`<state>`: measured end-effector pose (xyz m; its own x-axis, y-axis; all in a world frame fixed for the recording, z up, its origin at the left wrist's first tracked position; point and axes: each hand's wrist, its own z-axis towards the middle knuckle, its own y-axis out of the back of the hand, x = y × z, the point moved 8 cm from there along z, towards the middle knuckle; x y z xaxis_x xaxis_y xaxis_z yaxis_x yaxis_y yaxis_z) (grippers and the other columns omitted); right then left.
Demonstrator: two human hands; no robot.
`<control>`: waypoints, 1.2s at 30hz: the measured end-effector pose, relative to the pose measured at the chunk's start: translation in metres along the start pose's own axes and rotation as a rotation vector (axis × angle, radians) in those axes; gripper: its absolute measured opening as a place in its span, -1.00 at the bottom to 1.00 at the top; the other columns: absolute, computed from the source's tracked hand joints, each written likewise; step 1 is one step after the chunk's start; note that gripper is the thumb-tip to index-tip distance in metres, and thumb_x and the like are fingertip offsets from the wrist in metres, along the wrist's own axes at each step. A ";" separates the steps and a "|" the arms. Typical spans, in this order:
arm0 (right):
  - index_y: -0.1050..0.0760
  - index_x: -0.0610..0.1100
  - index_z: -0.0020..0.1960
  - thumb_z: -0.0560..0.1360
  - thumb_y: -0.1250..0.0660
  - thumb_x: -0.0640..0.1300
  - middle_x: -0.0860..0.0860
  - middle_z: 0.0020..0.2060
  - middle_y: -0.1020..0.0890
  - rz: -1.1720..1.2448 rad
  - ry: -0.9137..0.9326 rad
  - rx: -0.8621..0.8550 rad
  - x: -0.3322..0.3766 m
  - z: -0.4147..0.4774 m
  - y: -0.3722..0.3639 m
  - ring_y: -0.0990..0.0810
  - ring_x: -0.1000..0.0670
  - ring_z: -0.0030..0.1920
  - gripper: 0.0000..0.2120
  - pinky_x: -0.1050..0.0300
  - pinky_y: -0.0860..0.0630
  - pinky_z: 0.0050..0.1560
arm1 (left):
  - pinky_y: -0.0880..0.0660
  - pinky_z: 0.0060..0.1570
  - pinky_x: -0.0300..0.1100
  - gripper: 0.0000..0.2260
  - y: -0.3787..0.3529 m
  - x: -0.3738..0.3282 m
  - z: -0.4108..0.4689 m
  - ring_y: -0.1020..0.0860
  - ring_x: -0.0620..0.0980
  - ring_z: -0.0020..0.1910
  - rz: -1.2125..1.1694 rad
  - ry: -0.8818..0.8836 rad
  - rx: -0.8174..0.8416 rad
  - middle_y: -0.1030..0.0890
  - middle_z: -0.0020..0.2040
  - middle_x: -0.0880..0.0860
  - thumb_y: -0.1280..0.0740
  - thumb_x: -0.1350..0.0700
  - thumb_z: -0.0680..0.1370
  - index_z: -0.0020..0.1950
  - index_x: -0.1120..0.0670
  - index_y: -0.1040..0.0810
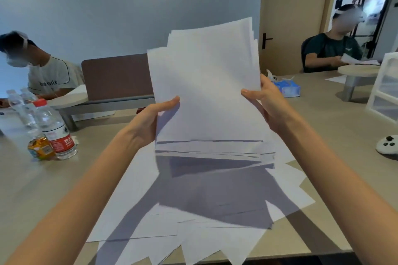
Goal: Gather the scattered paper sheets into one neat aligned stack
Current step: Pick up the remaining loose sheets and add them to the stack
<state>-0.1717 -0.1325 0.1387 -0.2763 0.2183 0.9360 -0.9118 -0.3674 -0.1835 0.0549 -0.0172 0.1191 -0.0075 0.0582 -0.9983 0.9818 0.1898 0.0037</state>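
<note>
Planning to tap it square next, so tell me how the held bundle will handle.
The bundle probably flops: it stands upright only with the left hand and right hand gripping its sides. Its sheets likely slide easily; top and bottom edges are fanned out of line. Probably light: thumb pinches alone hold it.

Head view, close, down onto paper sheets (204, 84)

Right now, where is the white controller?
In the head view the white controller lies on the table at the far right edge, to the right of the right hand and nearer the camera than the white drawer unit.
</note>
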 end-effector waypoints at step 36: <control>-0.33 -0.33 0.20 0.47 -0.33 -0.19 -0.22 -0.05 -0.50 -0.130 -0.919 -0.209 -0.164 -0.061 0.046 -0.56 -0.15 -0.26 -0.62 0.09 -0.60 -0.40 | -0.42 -0.35 -0.25 -0.84 0.044 0.153 0.014 -0.52 -0.02 -0.22 0.810 0.239 -0.238 -0.55 -0.12 0.06 -0.37 0.05 0.45 -0.09 0.12 -0.52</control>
<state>-0.1869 -0.1302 -0.0410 0.0967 -0.5834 0.8064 -0.9791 -0.2014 -0.0283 0.0997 -0.0133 -0.0343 0.6093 0.4622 -0.6443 0.6366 0.1994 0.7450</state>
